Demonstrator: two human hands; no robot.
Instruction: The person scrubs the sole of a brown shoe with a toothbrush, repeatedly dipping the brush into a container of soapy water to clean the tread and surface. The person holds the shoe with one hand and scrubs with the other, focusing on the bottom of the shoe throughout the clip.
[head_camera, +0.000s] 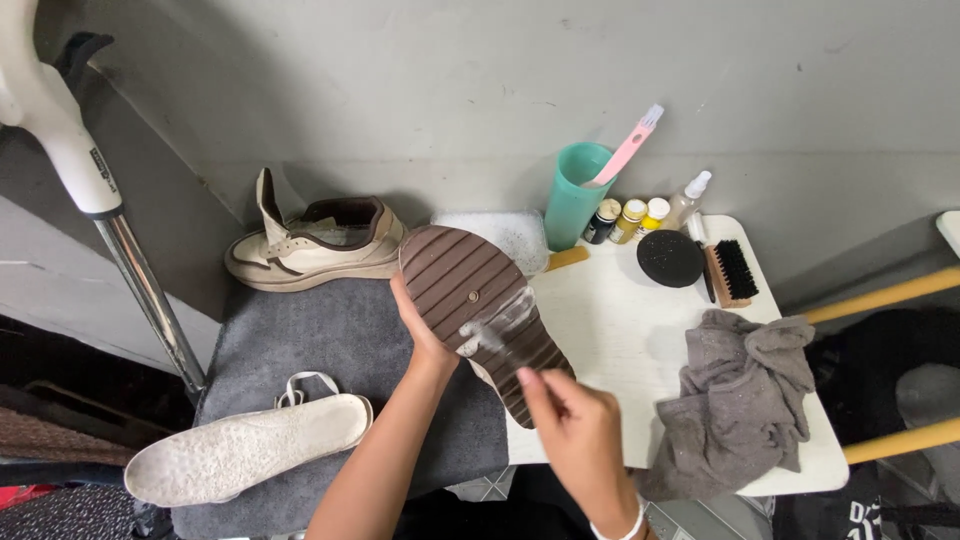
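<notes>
One shoe (480, 300) is held sole-up over the near edge of the white table (610, 340), its brown ribbed sole facing the camera, with a patch of whitish foam smeared across the middle ribs. Left hand (425, 325) grasps the shoe from its left side, fingers wrapped under it, thumb against the sole edge. Right hand (575, 425) is clenched around something at the lower end of the sole; it is blurred, and what it grips cannot be told.

Second shoe (315, 245), cream with a brown lining, stands upright on the grey towel (320, 350) to the left. Pale insole (250, 455) lies flat on the near part of that towel, a white lace loop just behind it.

On the table: teal cup (575, 205) with a pink brush (628, 148) standing in it, three small bottles (630, 218) beside it, a spray bottle (688, 198), a round black sponge (670, 258), a wooden bristle brush (732, 272), and a crumpled grey cloth (740, 400) at right.
</notes>
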